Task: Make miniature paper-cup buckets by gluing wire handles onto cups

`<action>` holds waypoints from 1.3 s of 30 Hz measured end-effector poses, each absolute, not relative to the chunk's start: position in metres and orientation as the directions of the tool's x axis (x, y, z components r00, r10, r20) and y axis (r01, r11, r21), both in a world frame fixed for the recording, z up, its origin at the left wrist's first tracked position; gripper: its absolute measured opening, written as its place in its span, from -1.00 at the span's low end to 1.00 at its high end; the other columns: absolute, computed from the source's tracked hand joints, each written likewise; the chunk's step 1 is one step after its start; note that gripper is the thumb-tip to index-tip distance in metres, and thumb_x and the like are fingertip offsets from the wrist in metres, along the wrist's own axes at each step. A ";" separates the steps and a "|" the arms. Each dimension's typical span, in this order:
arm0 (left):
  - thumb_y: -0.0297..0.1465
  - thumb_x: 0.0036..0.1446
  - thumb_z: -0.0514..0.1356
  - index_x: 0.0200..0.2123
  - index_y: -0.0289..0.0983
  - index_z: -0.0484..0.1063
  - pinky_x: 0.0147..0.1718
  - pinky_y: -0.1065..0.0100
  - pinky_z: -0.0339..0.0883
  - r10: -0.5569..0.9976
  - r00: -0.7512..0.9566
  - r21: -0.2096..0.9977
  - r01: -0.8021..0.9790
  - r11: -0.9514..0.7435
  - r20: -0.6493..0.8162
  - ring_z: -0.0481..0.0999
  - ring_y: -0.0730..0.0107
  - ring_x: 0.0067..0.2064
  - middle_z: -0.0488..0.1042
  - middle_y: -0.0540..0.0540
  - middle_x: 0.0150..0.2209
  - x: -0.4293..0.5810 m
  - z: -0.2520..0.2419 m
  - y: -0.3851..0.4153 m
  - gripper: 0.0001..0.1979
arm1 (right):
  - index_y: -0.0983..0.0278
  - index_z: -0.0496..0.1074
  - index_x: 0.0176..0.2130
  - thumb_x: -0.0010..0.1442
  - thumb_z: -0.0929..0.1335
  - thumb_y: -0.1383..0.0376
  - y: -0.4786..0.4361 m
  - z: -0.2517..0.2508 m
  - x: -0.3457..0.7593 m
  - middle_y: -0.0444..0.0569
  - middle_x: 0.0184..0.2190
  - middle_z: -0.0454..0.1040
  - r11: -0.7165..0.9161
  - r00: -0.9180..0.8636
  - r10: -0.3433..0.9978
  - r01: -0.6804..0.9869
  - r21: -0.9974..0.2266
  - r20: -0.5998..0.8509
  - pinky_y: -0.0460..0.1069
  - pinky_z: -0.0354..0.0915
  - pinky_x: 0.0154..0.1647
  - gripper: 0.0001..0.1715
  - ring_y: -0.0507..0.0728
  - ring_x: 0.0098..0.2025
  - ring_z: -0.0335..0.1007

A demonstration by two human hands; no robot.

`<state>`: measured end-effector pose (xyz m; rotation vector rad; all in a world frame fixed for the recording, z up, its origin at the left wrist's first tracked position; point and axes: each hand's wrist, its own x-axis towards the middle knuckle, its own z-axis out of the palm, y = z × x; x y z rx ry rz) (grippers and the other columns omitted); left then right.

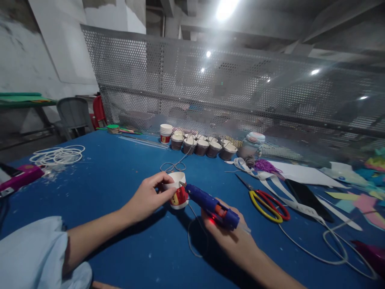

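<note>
My left hand (156, 191) is closed on a small red and white paper cup (179, 196), thumb on the outside, and the cup sits slightly tilted over the blue table. In my right hand (230, 237) is a dark blue hot glue gun (207, 200), its body glowing red near the grip. The gun's nozzle points left and meets the cup near its rim; whether it touches cannot be told. A clear glue stick (246, 228) pokes from the gun's rear. Thin grey cord (189, 237) loops on the table below the cup.
Several grey-wrapped cups (202, 147) and a stack of paper cups (165, 133) line the back edge before a perforated metal screen (180, 80). Scissors (267, 205), a phone (308, 198) and measuring tape (281, 186) lie right. White cord (60, 155) and a purple tool (22, 178) lie left.
</note>
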<state>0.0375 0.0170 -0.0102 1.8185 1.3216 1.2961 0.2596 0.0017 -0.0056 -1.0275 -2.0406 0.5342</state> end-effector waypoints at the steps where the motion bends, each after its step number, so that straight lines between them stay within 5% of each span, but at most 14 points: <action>1: -0.31 0.07 0.16 -0.43 -0.29 0.40 -0.44 0.43 0.17 0.920 0.057 0.834 0.403 -0.377 0.389 0.29 0.49 -0.44 0.38 0.02 -0.46 0.038 -0.010 0.017 -0.84 | 0.22 0.30 -0.48 0.11 0.25 0.28 0.002 -0.006 0.260 -0.15 -0.59 0.38 0.588 -0.378 0.808 0.478 -0.652 0.452 -0.12 0.27 -0.54 -0.85 0.03 -0.58 0.28; 17: -0.33 0.07 0.16 -0.46 -0.29 0.41 -0.45 0.45 0.17 0.910 0.054 0.809 0.437 -0.392 0.412 0.27 0.50 -0.46 0.37 0.02 -0.48 0.038 -0.008 0.016 -0.85 | 0.23 0.24 -0.48 0.14 0.27 0.31 0.000 -0.003 0.261 -0.20 -0.61 0.27 0.657 -0.457 0.746 0.383 -0.649 0.485 -0.14 0.16 -0.60 -0.83 -0.03 -0.62 0.16; 39: -0.30 0.08 0.15 -0.44 -0.29 0.40 -0.40 0.42 0.21 0.921 0.094 0.839 0.387 -0.383 0.377 0.33 0.45 -0.40 0.39 -0.01 -0.44 0.036 -0.010 0.017 -0.83 | 0.24 0.22 -0.54 0.13 0.28 0.25 0.001 0.000 0.259 -0.21 -0.66 0.19 0.525 -0.344 0.847 0.420 -0.740 0.406 -0.12 0.11 -0.63 -0.76 -0.03 -0.63 0.09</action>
